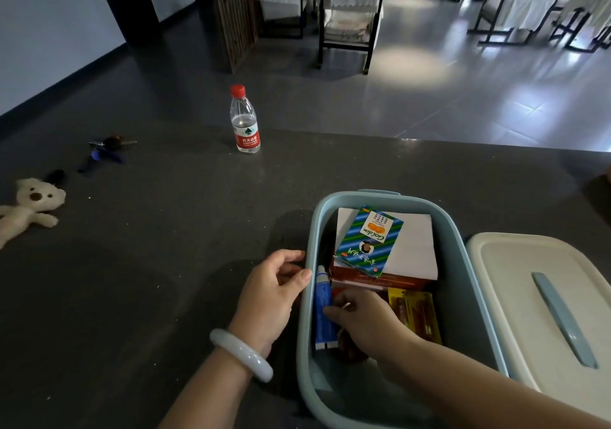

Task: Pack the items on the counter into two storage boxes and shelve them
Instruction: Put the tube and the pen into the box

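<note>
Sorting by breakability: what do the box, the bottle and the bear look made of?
Storage box: likely plastic, matte pale blue, moulded rounded rim. Water bottle: clear thin plastic, glossy, red cap. Toy bear: soft cream plush, fuzzy surface.

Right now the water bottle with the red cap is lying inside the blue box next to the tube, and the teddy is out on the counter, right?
Not quite. The head view shows the water bottle standing upright out on the counter, far from the blue box, not inside it. The tube is in the box, and the teddy does lie on the counter.
</note>
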